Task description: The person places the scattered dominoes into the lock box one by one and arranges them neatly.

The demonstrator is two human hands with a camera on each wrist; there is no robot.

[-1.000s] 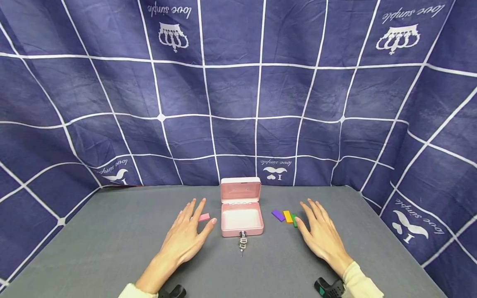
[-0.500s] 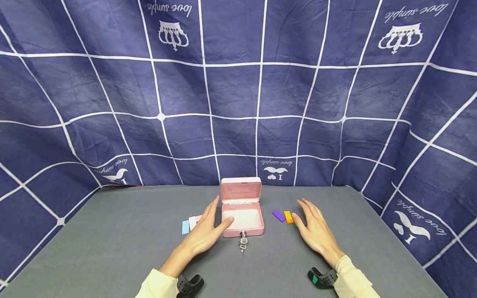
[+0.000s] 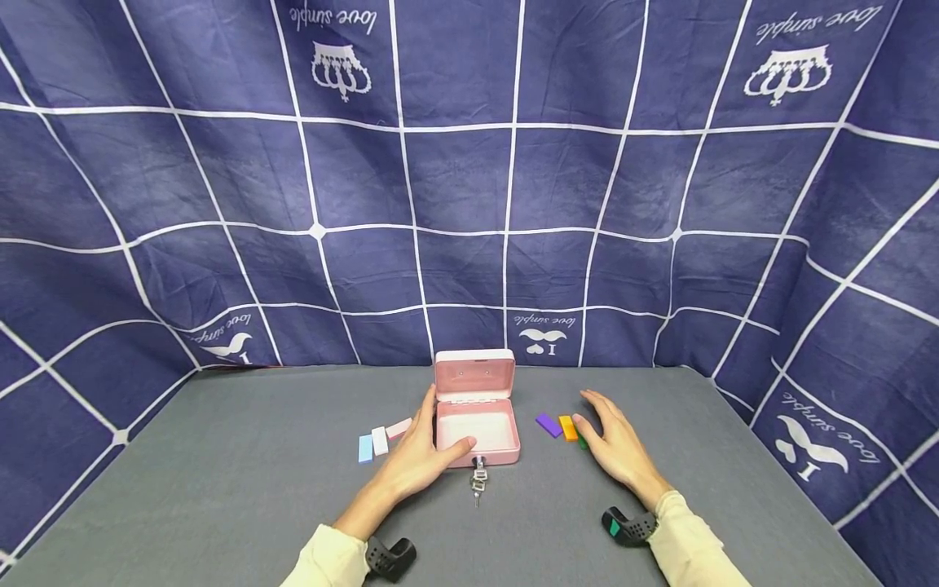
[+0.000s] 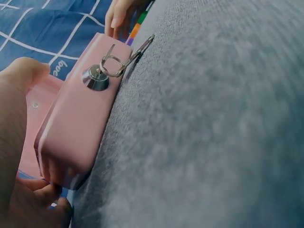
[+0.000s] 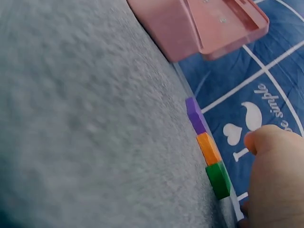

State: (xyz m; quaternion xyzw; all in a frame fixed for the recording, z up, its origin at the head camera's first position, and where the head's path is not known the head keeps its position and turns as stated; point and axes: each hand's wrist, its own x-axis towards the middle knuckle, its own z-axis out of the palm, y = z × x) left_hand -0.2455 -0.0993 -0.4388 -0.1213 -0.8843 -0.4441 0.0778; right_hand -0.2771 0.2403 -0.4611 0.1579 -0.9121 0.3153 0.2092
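Note:
A small pink metal cash box [image 3: 487, 458] stands with its lid [image 3: 475, 379] raised, and its white-bottomed inside holds nothing. A ring of keys [image 4: 113, 65] hangs from the lock [image 4: 96, 78] on its front. My left hand [image 3: 416, 458] lies along the box's left side, fingers extended and thumb over the opening; in the left wrist view its fingertips [image 4: 47, 192] are at the side wall, though firm contact is hard to tell. My right hand [image 3: 622, 452] hovers, fingers extended, beside a green block [image 5: 218, 180], partly covering it in the head view, and holds nothing.
Left of the box lie a light blue block [image 3: 365, 448], a white block [image 3: 379, 441] and a pink block [image 3: 398, 429]. A purple block [image 3: 548, 425] and an orange block [image 3: 568, 428] lie to its right. A blue checked cloth [image 3: 455, 187] hangs behind the grey table [image 3: 242, 473].
My left hand has moved right, from over the left-hand blocks to the box's left side, uncovering the blue, white and pink blocks. My right hand has shifted slightly left.

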